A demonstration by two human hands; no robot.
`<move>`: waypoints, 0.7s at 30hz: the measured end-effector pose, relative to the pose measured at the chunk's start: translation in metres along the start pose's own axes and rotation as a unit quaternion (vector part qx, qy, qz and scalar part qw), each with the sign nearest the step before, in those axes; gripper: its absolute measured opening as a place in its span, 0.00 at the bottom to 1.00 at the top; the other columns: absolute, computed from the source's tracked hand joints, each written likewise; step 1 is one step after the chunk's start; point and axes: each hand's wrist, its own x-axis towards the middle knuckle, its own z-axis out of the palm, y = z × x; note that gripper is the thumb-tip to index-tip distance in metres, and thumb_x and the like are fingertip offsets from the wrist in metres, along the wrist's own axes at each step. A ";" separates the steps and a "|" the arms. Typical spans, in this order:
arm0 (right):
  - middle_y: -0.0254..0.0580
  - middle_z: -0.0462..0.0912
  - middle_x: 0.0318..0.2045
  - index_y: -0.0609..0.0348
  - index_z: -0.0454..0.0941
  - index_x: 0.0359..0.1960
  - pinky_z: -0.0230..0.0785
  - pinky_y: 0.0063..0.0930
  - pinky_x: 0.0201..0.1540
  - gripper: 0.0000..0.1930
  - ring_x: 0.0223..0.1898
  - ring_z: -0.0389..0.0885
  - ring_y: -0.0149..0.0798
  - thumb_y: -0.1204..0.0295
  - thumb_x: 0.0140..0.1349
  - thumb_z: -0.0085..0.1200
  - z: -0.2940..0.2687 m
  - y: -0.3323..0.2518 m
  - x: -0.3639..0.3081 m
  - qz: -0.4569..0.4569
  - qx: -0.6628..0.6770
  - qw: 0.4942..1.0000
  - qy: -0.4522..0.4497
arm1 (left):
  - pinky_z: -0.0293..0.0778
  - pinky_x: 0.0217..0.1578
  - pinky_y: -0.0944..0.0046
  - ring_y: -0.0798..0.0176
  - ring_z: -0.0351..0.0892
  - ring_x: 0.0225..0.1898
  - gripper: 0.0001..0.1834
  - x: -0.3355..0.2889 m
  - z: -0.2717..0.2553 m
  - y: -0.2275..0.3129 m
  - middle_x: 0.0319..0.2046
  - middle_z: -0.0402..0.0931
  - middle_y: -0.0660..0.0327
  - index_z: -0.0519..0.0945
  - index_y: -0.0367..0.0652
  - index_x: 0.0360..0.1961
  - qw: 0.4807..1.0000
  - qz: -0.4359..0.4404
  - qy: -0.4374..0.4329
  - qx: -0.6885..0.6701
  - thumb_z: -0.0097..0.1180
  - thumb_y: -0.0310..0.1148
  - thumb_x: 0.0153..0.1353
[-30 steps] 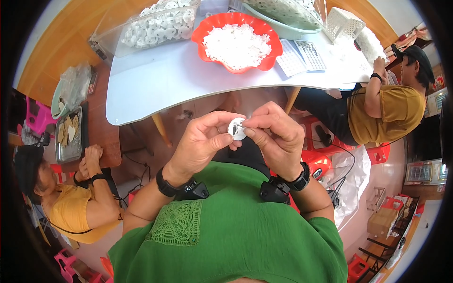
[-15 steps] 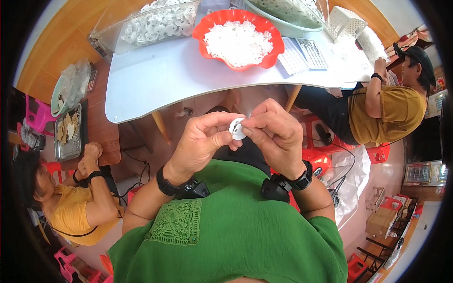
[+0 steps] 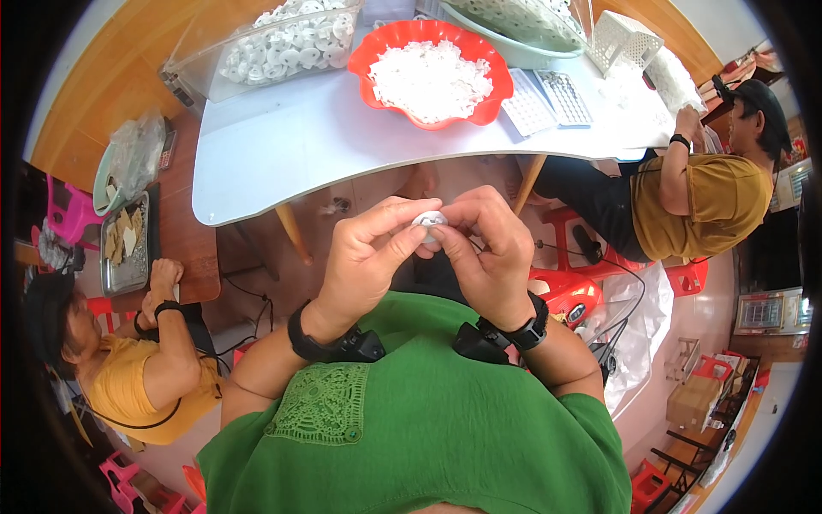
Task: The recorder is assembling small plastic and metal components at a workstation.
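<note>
Between my two hands, in front of my green shirt, is a small round white plastic piece (image 3: 429, 224). My left hand (image 3: 368, 250) pinches its left side with thumb and forefinger. From the other side, the thumb and fingers of my right hand (image 3: 490, 248) press on it too. The fingertips cover much of the piece, so its details are hard to make out. Beyond my hands, on the white table (image 3: 282, 146), a red wavy-rimmed bowl (image 3: 498, 101) holds a heap of small white bits.
A clear bin (image 3: 193, 64) of round white pieces stands at the far left of the table. Right of the bowl lie flat white trays (image 3: 562, 98) and a perforated basket (image 3: 622, 43). One person (image 3: 719, 188) sits at right, another (image 3: 145, 368) at left by a brown table (image 3: 201, 248).
The white piece has tilted in my fingers and shows less of its flat face. My right hand has shifted slightly left and down, its fingers closing further over the piece.
</note>
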 end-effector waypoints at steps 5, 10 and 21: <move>0.43 0.73 0.26 0.66 0.74 0.30 0.68 0.24 0.22 0.08 0.22 0.76 0.35 0.86 0.49 0.59 0.003 -0.002 0.002 -0.053 -0.027 0.998 0.006 | 0.74 0.36 0.72 0.70 0.77 0.33 0.14 -0.003 0.004 0.005 0.38 0.75 0.58 0.76 0.31 0.50 0.995 0.032 0.024 0.096 0.47 0.20 0.63; 0.42 0.73 0.25 0.66 0.73 0.28 0.67 0.24 0.22 0.08 0.22 0.75 0.35 0.86 0.48 0.59 0.002 0.001 0.002 -0.053 -0.014 0.999 -0.003 | 0.75 0.34 0.72 0.69 0.78 0.31 0.14 -0.004 0.008 0.007 0.36 0.76 0.56 0.76 0.31 0.49 0.985 0.070 0.037 0.151 0.46 0.19 0.63; 0.37 0.77 0.23 0.66 0.74 0.29 0.69 0.19 0.24 0.03 0.23 0.76 0.27 0.83 0.54 0.55 -0.003 0.013 0.004 0.136 0.123 0.982 -0.054 | 0.79 0.35 0.68 0.61 0.82 0.34 0.14 0.005 0.008 0.008 0.37 0.78 0.51 0.75 0.27 0.48 0.993 -0.065 0.047 0.089 0.43 0.22 0.65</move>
